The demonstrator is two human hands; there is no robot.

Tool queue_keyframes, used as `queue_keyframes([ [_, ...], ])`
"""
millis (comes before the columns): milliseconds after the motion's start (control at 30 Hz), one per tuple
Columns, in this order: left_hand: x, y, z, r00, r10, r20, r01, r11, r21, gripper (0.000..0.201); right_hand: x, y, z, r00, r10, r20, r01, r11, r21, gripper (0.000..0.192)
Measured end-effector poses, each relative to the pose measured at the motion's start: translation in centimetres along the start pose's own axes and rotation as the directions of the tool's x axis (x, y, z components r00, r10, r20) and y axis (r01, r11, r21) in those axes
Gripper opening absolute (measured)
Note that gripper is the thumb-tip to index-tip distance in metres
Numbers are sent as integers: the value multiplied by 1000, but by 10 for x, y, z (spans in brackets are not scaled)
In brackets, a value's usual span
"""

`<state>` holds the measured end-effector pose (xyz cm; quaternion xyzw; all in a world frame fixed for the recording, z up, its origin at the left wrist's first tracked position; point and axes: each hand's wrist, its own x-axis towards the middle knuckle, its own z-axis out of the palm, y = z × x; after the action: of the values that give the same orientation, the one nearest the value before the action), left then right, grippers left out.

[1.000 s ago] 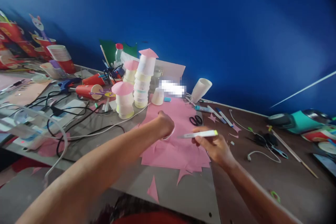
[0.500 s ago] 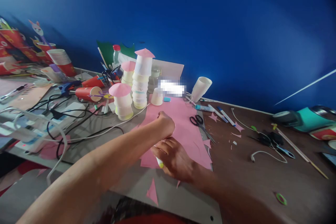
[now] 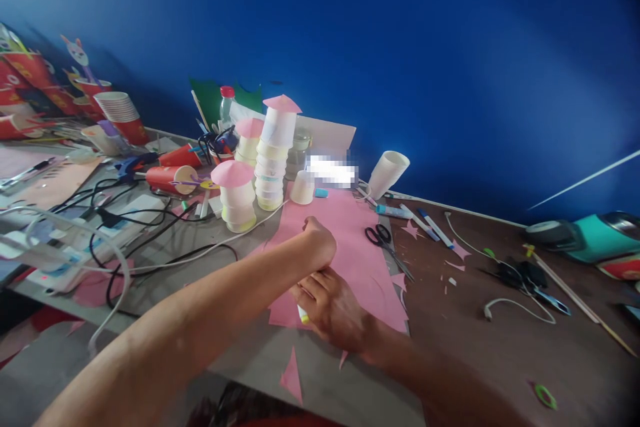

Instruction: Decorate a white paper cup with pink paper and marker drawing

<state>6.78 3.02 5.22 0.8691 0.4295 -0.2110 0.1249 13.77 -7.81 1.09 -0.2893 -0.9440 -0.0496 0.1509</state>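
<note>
A large sheet of pink paper (image 3: 350, 240) lies on the grey board (image 3: 370, 380) in front of me. My left hand (image 3: 319, 241) is bent over at the wrist on the paper; its fingers are mostly hidden. Just nearer, my right hand (image 3: 330, 303) is closed round a white marker (image 3: 303, 315) with a yellow end, only partly visible. The two hands touch or nearly touch. Dark scissors (image 3: 383, 240) lie on the paper's right edge. A small upturned white cup (image 3: 302, 188) stands at its far end. Pink offcuts (image 3: 292, 377) lie close to me.
White cup towers with pink cone roofs (image 3: 283, 104) stand at the back left. Cables and a power strip (image 3: 65, 267) fill the left side. Several markers (image 3: 435, 227), a stack of white cups (image 3: 387, 173), a teal bottle (image 3: 593, 240) and a green ring (image 3: 545, 396) are on the right.
The whole view has shifted slightly, so things sit a little lower and to the right. Both hands keep nearly the same pose over the pink paper.
</note>
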Motion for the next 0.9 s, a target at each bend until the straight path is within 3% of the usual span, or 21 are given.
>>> queue_keyframes([
  [300,10,-3,10,997,-46,-64,41,996,-85,28,-22,3,-13,997,2,77,-2,1000,1,37],
  [400,9,-3,10,997,-51,-62,45,995,-89,31,-39,7,-25,994,8,-106,-4,999,37,36],
  [467,8,-5,9,997,-48,-57,42,995,-91,33,-49,10,-35,968,15,-252,5,997,79,34],
  [567,4,-10,5,998,-30,-61,23,993,-113,29,-62,11,-48,923,89,-375,-17,981,191,39],
  [733,-11,-31,-3,996,24,-90,-39,985,-168,40,-76,10,-57,871,171,-461,13,930,368,52],
  [900,-34,-56,-4,976,80,-204,-131,960,-249,54,-64,23,-48,808,402,-430,-261,899,351,41],
])
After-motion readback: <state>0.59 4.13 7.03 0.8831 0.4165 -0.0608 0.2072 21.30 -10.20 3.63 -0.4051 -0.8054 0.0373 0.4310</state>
